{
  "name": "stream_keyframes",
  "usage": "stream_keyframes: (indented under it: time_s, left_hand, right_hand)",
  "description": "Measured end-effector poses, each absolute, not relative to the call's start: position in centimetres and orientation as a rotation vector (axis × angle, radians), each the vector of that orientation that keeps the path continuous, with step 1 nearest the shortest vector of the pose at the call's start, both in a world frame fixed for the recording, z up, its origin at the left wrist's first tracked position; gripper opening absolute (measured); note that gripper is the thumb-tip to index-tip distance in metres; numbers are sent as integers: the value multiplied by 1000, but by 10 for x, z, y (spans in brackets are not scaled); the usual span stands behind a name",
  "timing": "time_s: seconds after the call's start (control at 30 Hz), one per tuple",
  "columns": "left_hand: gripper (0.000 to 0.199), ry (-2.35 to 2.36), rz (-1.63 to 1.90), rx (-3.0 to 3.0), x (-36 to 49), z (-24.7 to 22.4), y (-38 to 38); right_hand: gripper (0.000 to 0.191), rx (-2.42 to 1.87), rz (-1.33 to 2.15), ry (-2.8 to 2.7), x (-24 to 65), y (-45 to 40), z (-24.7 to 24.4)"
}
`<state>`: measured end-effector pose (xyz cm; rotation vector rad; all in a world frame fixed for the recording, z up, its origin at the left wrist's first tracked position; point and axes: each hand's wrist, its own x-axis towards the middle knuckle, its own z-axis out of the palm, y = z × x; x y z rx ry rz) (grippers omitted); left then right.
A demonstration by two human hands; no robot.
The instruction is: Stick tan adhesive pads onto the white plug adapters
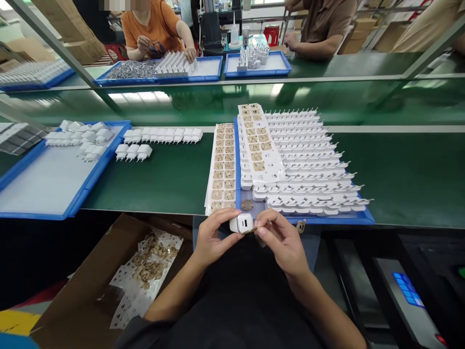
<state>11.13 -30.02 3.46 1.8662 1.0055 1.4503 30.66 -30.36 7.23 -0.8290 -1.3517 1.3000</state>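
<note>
Between thumb and fingers, my left hand (217, 236) grips a white USB charger (241, 223), its face with the port slot turned toward me. My right hand (281, 237) pinches a small tan sticker (251, 231) at the charger's lower right corner; its outline is mostly hidden by the fingers. Just beyond the hands lies a blue-rimmed tray (332, 219) with rows of white plug chargers (301, 167). A partly used sticker sheet (262, 145) rests across those rows. More sticker sheets (222, 169) are stacked along the tray's left side.
A loose tan piece (247, 205) lies in the tray's near corner, another (301, 226) at its front edge. To the left are several chargers (163, 135) on the green bench and a second blue tray (69, 213). A cardboard box (83, 271) holds scraps below. Co-workers sit opposite.
</note>
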Motion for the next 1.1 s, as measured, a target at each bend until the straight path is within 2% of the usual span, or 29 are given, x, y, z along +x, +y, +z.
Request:
stream_keyframes:
  time_s: [0.17,0.47,1.1]
  left_hand:
    - [48,975,1498,1813,103,36,-299]
    - [51,1022,1536,1847,87,35,-294]
    - [47,1082,1505,1904,81,37,-296]
  right_hand:
    - [5,-817,1332,-1312,297,-296,79]
    - [6,-988,1168,-1401,273,-286,80]
    - [3,-1076,1088,-1432,262,-284,81]
